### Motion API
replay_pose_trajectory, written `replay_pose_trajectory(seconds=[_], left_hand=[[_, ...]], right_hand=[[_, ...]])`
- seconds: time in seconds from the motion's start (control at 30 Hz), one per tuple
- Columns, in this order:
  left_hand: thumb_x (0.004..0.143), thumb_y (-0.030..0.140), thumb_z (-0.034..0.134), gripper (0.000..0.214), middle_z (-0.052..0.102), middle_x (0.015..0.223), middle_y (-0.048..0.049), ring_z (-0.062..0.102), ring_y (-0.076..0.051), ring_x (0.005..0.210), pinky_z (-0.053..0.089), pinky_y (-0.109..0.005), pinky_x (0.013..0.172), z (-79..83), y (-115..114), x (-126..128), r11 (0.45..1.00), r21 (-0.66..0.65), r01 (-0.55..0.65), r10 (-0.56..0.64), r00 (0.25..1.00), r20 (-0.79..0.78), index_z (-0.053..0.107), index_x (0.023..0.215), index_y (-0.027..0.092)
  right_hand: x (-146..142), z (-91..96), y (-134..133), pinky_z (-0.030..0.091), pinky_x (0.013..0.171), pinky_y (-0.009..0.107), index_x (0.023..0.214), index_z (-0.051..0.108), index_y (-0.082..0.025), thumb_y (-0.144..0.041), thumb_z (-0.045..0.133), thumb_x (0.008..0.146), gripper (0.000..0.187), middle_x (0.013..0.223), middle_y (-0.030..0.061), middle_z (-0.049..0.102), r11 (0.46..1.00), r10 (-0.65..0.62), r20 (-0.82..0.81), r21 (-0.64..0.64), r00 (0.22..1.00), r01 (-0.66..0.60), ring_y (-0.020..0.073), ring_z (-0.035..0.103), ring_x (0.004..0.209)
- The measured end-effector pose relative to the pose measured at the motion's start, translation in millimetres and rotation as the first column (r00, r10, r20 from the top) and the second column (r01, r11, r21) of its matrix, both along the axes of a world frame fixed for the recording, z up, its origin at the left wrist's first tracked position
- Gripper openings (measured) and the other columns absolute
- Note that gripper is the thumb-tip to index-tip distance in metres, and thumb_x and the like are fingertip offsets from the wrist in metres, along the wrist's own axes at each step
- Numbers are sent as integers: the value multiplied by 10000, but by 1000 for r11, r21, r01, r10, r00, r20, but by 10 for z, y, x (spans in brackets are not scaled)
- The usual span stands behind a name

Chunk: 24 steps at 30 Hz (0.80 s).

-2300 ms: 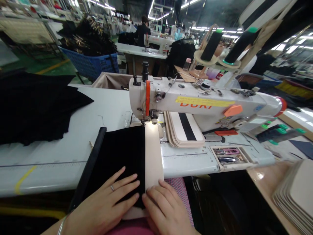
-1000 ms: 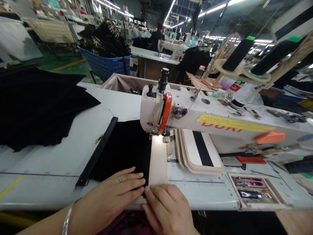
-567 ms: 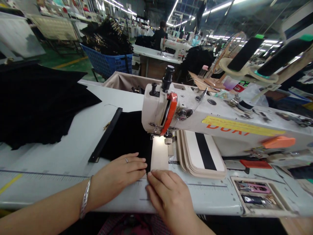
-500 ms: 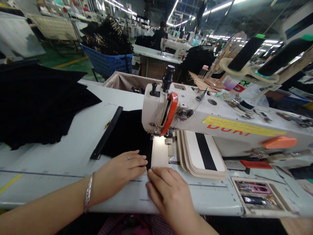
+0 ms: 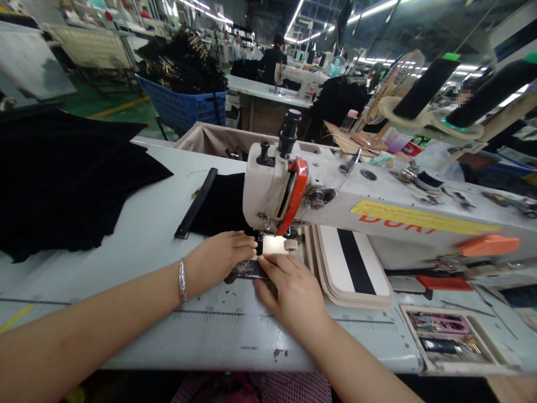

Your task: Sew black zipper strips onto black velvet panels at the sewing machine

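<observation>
– What had been changed at the sewing machine [image 5: 268,184]?
– The black cloth [image 5: 224,204] had been fed farther under and behind its left end than a second earlier.
– And the hands?
– The left hand [image 5: 220,254], flattened, was laid on the cloth, nothing gripped. The right hand [image 5: 293,291] was half curled in front of the machine, touching the cream strip [image 5: 274,245]; whether it was pinched could not be told.
– Meaning?
– With little strip left in front, the pass was judged nearly complete.

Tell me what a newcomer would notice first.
Probably the white sewing machine, reaching in from the right with an orange guard near its end. Just below that end, the left hand touches a black cloth and the right hand a pale strip. Dark fabric spreads over the left of the table.
</observation>
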<state>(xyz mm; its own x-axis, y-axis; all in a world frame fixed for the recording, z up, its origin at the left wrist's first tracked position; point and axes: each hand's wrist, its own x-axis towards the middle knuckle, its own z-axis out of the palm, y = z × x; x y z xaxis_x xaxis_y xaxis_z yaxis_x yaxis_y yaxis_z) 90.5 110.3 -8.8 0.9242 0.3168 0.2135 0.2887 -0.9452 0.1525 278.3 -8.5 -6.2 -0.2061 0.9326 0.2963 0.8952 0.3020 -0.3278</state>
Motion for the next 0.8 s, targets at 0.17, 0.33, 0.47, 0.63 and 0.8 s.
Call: replay_pose_trajectory(seconds=[0.17,0.33,0.47,0.63,0.8], left_hand=[[890,10,507,258,686,1147,-77,618,-196,1111,453,-369,1049,28,144,114,999,-12,-35,36,999,40,666,1044,142],[885,10,499,260,691,1143,-76,611,-196,1129,454,-361,1051,1,209,165,998,20,-62,59,994,94,669,1017,156],[886,19,522,242,697,1132,-75,622,-196,1110,476,-351,1024,-39,223,163,995,27,-97,94,990,104,673,1011,161],[855,4,553,257,697,1144,-92,626,-214,1105,488,-366,1015,-53,222,159,993,26,-113,110,989,102,678,1027,149],[855,3,523,284,704,1135,-86,640,-210,1074,503,-366,996,-39,218,155,992,35,-119,115,988,108,689,1016,167]], right_hand=[[7,-16,116,497,926,418,1273,602,-151,-305,581,910,395,1212,108,632,999,-34,55,10,998,34,254,581,1034],[-15,-42,151,499,899,420,1283,592,-140,-316,558,917,407,1224,121,627,998,-68,77,20,995,67,262,588,1015],[-24,-55,155,486,916,422,1292,578,-135,-322,564,910,425,1231,116,620,997,-76,70,7,995,76,271,573,1038],[-39,-75,148,474,932,421,1288,573,-149,-325,562,910,417,1251,103,605,996,-88,58,13,994,88,266,560,1049],[-44,-72,138,476,932,412,1275,578,-151,-317,568,900,410,1203,105,622,995,-96,49,37,994,94,258,559,1045]])
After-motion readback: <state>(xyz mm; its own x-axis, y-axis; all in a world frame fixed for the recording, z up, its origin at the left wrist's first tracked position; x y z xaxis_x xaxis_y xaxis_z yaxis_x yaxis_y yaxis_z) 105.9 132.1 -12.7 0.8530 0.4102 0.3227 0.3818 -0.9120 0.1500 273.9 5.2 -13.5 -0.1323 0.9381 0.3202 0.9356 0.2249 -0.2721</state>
